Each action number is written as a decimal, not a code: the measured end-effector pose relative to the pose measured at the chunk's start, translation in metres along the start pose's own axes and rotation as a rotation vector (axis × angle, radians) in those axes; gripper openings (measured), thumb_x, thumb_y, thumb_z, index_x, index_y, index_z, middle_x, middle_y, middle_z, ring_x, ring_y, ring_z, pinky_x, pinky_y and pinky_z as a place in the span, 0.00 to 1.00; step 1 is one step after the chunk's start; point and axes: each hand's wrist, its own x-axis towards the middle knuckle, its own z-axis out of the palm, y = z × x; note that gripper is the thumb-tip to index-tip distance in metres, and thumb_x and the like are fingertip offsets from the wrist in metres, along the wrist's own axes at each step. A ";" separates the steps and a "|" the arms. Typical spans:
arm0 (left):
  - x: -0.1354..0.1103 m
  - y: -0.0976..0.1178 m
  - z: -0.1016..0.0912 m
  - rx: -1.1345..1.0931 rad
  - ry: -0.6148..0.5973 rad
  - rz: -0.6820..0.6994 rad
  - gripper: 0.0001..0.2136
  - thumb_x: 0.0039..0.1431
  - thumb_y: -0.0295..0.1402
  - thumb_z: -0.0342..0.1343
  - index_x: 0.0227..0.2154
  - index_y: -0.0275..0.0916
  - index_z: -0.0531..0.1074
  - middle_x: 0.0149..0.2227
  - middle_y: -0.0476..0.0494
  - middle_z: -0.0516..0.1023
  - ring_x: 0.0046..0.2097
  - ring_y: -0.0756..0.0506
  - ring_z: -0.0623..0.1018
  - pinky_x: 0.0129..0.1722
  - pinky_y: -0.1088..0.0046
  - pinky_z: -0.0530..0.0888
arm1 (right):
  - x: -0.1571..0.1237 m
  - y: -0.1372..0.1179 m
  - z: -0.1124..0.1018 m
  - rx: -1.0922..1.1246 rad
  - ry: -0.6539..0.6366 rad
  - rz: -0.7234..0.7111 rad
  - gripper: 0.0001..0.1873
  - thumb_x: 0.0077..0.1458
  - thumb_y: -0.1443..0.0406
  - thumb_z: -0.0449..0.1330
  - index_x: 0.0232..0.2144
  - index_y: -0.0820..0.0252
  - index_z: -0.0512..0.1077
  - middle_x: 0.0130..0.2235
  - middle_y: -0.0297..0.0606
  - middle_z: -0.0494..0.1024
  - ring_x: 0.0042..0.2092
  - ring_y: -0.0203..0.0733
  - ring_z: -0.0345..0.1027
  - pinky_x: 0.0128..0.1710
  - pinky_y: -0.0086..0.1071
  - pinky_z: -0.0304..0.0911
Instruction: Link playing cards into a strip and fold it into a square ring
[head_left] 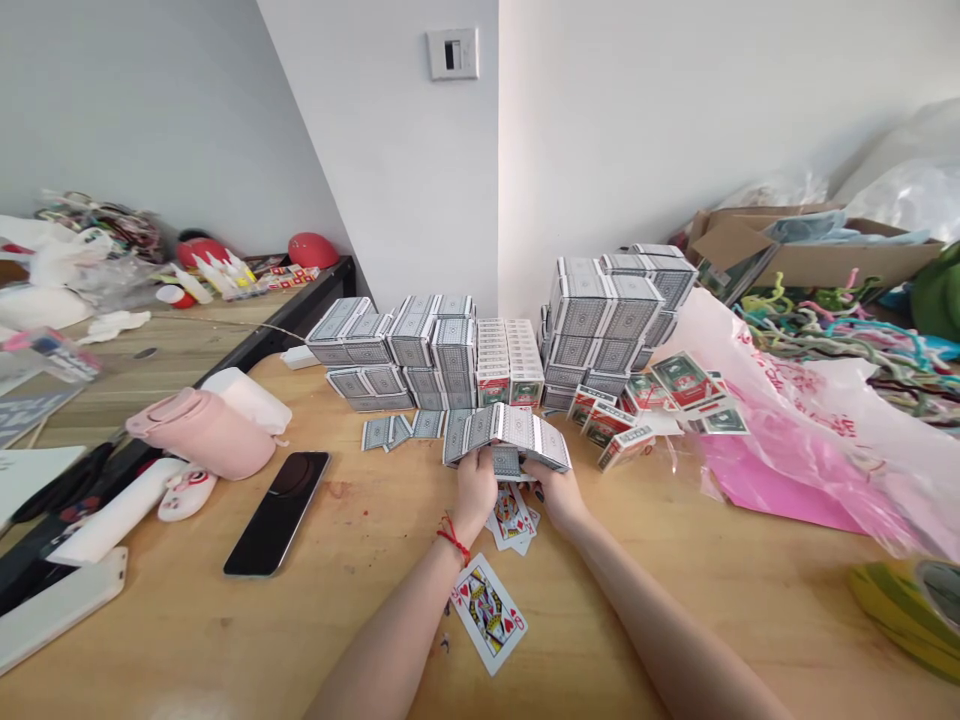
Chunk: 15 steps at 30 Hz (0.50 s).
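Near the middle of the table I hold a row of grey-patterned playing-card packs (517, 425), which bows up in the middle like a shallow arch. My left hand (476, 490) grips its left part from the near side, and my right hand (561, 495) grips its right part. My fingertips are hidden under the packs. Below and between the hands lie some face-up cards (511, 515), partly covered. A queen of hearts (490, 612) lies face up beside my left wrist. Grey-backed loose cards (387, 431) are at the left of the held row.
Stacked card packs stand by the wall, at left (435, 345) and right (600, 310), with boxed decks (510, 360) between. Loose card boxes (679, 385) lie beside pink plastic wrapping (780, 450). At left are a phone (277, 515) and a pink tumbler (202, 432); yellow tape (900, 610) is at right.
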 end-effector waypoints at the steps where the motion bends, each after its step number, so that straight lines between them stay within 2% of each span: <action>1: 0.000 0.000 0.000 0.004 -0.003 -0.007 0.11 0.54 0.32 0.43 0.25 0.38 0.70 0.32 0.43 0.76 0.35 0.45 0.73 0.38 0.69 0.69 | 0.000 0.000 0.000 -0.001 -0.002 0.009 0.05 0.36 0.67 0.59 0.19 0.57 0.63 0.15 0.29 0.65 0.17 0.35 0.55 0.16 0.29 0.49; 7: 0.002 0.000 -0.004 -0.005 0.013 0.033 0.09 0.54 0.34 0.47 0.31 0.39 0.72 0.40 0.40 0.75 0.45 0.43 0.72 0.47 0.66 0.64 | -0.005 -0.006 -0.003 -0.023 0.056 -0.023 0.07 0.40 0.62 0.57 0.27 0.57 0.67 0.14 0.27 0.63 0.16 0.34 0.54 0.15 0.27 0.49; 11: 0.004 -0.001 -0.006 -0.020 0.011 0.019 0.10 0.54 0.34 0.46 0.32 0.39 0.72 0.40 0.40 0.75 0.46 0.43 0.72 0.48 0.66 0.64 | -0.005 -0.006 -0.004 -0.047 0.166 -0.107 0.18 0.43 0.62 0.55 0.39 0.57 0.67 0.19 0.28 0.67 0.19 0.36 0.58 0.18 0.28 0.54; 15: 0.005 -0.004 -0.004 -0.032 0.043 0.010 0.11 0.54 0.33 0.45 0.34 0.38 0.72 0.41 0.40 0.75 0.45 0.43 0.72 0.46 0.66 0.65 | -0.001 0.001 -0.002 -0.004 0.155 -0.085 0.18 0.44 0.62 0.54 0.41 0.57 0.65 0.17 0.25 0.63 0.15 0.33 0.53 0.15 0.27 0.52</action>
